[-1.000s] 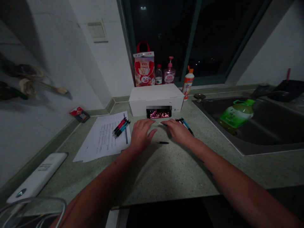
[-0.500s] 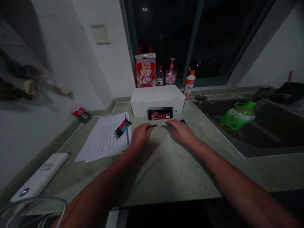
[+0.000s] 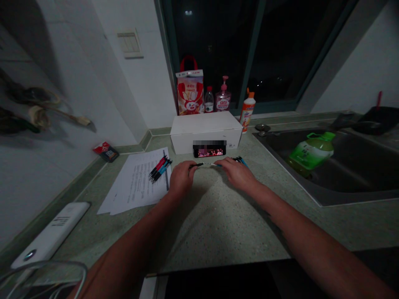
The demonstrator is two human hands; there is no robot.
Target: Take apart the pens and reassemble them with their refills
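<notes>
One slim black plastic-looking pen piece is pinched between the thumb and fingers of the person's left hand, its free end pointing right. Opposite, the right hand pinches the blue end of a thin pen part with a pale narrow shaft, which points left at the black one. Both lie end to end between the hands, just in front of the black phone with a lit screen; from where I stand, I cannot tell whether their tips touch or one has entered the other. To my eye, this lining-up goes best with both pieces in one straight line, since a slight tilt could make the narrow shaft snag or bend. A light pinch near the facing ends should give finer control, and bracing on the speckled green countertop would help; whether the hands rest there is hard to make out. The bundle of red, blue and black pens lies on the white printed sheets, clear of the left hand, but the partly hidden cluster of blue and dark pens sits just beyond the right hand, so small sideways movements seem wise.
</notes>
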